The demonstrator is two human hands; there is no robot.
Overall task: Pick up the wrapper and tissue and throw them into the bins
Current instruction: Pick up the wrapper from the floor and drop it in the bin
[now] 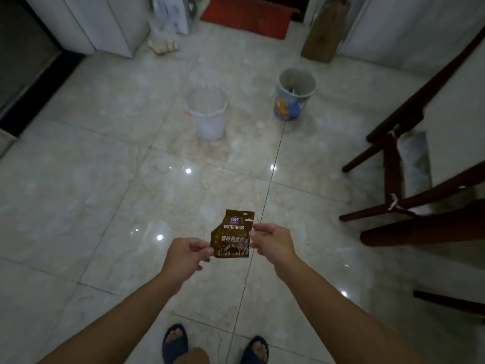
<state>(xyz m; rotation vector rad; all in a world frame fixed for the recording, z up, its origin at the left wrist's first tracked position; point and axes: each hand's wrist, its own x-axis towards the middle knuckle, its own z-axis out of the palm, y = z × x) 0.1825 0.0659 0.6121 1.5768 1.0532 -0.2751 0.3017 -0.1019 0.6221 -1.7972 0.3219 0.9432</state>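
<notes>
A brown wrapper [232, 235] with white print is held up flat in front of me above the floor. My left hand [185, 256] pinches its lower left edge. My right hand [273, 243] pinches its right edge. Two bins stand on the floor farther ahead: a white bin [210, 124] lined with a clear bag in the middle, and a bin with a cartoon print [290, 105] to its right. No tissue is in view.
Dark wooden chair legs [393, 206] crowd the right side. A red mat [249, 17] lies at the far end, next to a brown board [324, 32] leaning on the wall. White cabinets [105, 22] stand at the far left. My feet in dark slippers [174, 342] are below.
</notes>
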